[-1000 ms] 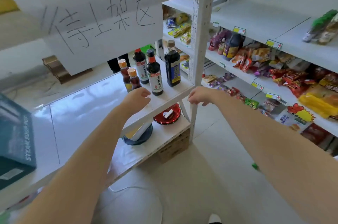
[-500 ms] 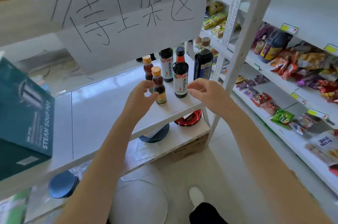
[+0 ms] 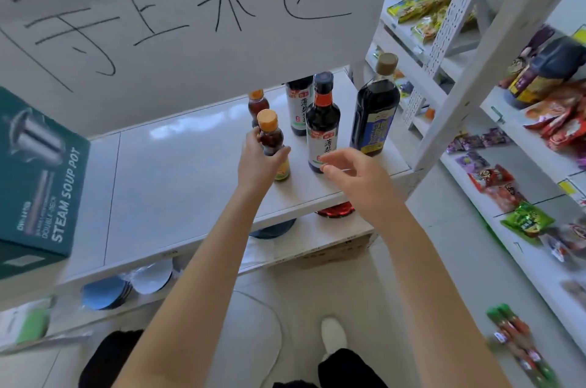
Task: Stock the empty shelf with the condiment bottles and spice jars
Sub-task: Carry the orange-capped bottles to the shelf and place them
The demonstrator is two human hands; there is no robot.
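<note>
- left hand (image 3: pixel 258 159): grip wrapped round the small orange-capped bottle (image 3: pixel 271 134), thumb on one side, fingers on the other. Bottle is upright, near the front of the white shelf (image 3: pixel 177 172).
- right hand (image 3: pixel 352 172): fingers loosely curled, grip holds nothing. Fingertips are just beside the label of the red-collared dark bottle (image 3: pixel 322 121); can't tell if they touch.
- Same shelf, further back: second orange-capped bottle (image 3: pixel 257 104), a dark bottle half hidden by the sign (image 3: pixel 298 108), and a tall blue-label bottle (image 3: pixel 375 115) at the right end. All upright.
- Shelf surface is glossy white with window glare. A teal box (image 3: pixel 35 178) marked STEAM SOUP POT sits at the left end.
- Handwritten paper sign (image 3: pixel 190 23) hangs from the shelf above.
- Lower shelf holds blue discs (image 3: pixel 104 292) and something red (image 3: pixel 336 208).
- To the right, white racks carry snack packs (image 3: pixel 539 121).
- Pale floor (image 3: pixel 412 308); one white shoe (image 3: pixel 333 337) shows.
</note>
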